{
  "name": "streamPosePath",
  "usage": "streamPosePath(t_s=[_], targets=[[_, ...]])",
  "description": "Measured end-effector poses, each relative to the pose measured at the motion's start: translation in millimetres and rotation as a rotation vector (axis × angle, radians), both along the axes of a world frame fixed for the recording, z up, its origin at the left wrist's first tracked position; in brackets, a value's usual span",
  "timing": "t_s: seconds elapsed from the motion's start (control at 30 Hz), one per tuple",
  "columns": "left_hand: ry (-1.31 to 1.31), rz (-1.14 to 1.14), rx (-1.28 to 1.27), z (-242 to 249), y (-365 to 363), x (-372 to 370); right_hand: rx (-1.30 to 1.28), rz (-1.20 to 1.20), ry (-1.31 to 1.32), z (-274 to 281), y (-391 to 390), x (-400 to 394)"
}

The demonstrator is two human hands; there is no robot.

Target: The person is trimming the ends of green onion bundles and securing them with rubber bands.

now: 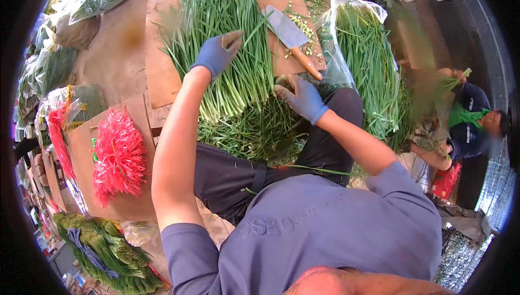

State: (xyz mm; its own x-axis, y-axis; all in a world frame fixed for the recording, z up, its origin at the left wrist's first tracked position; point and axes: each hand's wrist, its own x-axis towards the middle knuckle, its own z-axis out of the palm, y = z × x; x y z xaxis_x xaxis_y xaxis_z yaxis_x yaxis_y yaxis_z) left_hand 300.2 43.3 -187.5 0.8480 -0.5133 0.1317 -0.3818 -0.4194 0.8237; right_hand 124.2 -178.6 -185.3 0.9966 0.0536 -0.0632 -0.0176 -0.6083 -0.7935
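A broad layer of green stalks (pixel 238 78) lies on a brown board (pixel 162 81), its pale ends toward my body. My left hand (pixel 218 54), in a blue and grey glove, rests over the leaves with its fingers stretched to the right. At the right edge of the layer is my right hand (pixel 301 97), gloved too, its fingers bent near the stalk ends; what they touch is too small to tell. A cleaver (pixel 290 32) with a wooden handle lies on the board among chopped bits, right of the stalks.
Loose greens (pixel 254 135) fill the space below the board. A plastic bag of stalks (pixel 368 67) stands at the right. Red ties (pixel 119 157) lie on another board at the left. Beyond the bag, another person (pixel 468 111) holds greens. Bundled greens (pixel 108 251) lie at lower left.
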Motion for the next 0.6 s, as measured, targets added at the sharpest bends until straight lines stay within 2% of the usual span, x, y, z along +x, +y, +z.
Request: streamPosePath(t_s=[0.1,0.13,0.23,0.33,0.37,0.47,0.5,0.6], targets=[[-0.042,0.069,0.273,8,-4,13,-0.219,-0.106,-0.123,-11,14,11],[-0.062,0.098,0.385,15,-7,15,-0.203,-0.139,-0.153,-13,20,13],[-0.267,0.225,0.268,30,-7,-16,-0.086,-0.280,-0.230,-22,32,4],[-0.447,0.199,0.235,20,8,-34,-0.317,-0.108,-0.427,-21,43,-33],[-0.480,0.228,0.067,12,17,-32,-0.347,0.038,-0.465,-33,44,-40],[-0.576,0.505,-0.049,-9,43,-27,-0.469,0.091,-0.572,-65,41,-25],[-0.575,0.512,0.061,-9,53,-31,-0.473,0.038,-0.557,-72,43,-12],[-0.580,0.467,0.135,-6,54,-56,-0.482,-0.061,-0.521,-76,41,10]])
